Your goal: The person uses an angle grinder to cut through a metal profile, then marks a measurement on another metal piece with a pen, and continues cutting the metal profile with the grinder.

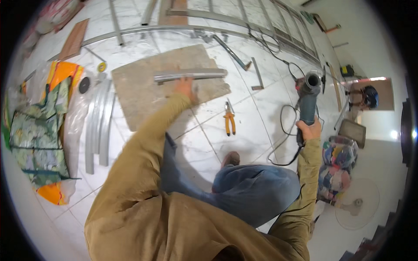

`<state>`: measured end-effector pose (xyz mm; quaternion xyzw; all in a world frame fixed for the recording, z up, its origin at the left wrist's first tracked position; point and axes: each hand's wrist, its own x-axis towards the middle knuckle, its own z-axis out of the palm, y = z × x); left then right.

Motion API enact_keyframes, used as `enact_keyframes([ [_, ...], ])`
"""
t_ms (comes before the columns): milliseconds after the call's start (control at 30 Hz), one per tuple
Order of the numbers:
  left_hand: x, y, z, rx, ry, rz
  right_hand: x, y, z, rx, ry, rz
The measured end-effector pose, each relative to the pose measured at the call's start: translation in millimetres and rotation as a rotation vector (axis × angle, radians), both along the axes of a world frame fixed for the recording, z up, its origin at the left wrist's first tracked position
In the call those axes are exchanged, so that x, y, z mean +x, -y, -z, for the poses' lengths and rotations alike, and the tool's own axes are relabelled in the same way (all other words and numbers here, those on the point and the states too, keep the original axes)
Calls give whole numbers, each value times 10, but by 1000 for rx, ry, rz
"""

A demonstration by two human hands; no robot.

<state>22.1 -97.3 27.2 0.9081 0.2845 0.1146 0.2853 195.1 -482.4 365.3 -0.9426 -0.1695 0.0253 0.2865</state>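
Observation:
My left hand (187, 89) reaches forward over a worn grey-brown board (143, 89) on the floor. Its fingers grip a short length of silver metal profile (209, 73) lying across the board; the hand is slightly blurred. Out to the right, my right hand (310, 129) is closed around the rear handle of a dark angle grinder (308, 102), which points away from me. The grinder's black cord trails from its rear end. Between the hands, on the tiles, lie pliers with orange handles (229, 122).
Beyond the board are a hammer (233, 53), a metal square (257, 75) and a long metal frame (209, 15). Several cut profiles (102, 126) and a patterned bag (39, 139) lie at left. Stuffed clear bags (337, 163) and a fan (357, 203) stand at right.

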Motion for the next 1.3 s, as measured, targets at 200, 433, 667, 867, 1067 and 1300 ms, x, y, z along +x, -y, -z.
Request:
enact_keyframes([
  [200,-1406,372,186,-1041,242,-352,-12,-688,-621,-165,186,-84],
  [433,-1422,-318,95,-1170,375,-244,-417,-1961,-922,-268,363,-322],
  [667,-561,-8,-1782,-1871,984,-76,-819,-2882,170,30,-340,-469],
  [867,-817,-431,-687,-1803,883,-165,-2111,-3744,1443,484,-1188,-545],
  [1067,-1158,-698,-582,-1847,969,-188,-2146,-3717,2072,464,-1169,-574],
  [1300,-1167,-879,-337,-1930,940,-107,-2109,-3783,2770,524,-1236,-385],
])
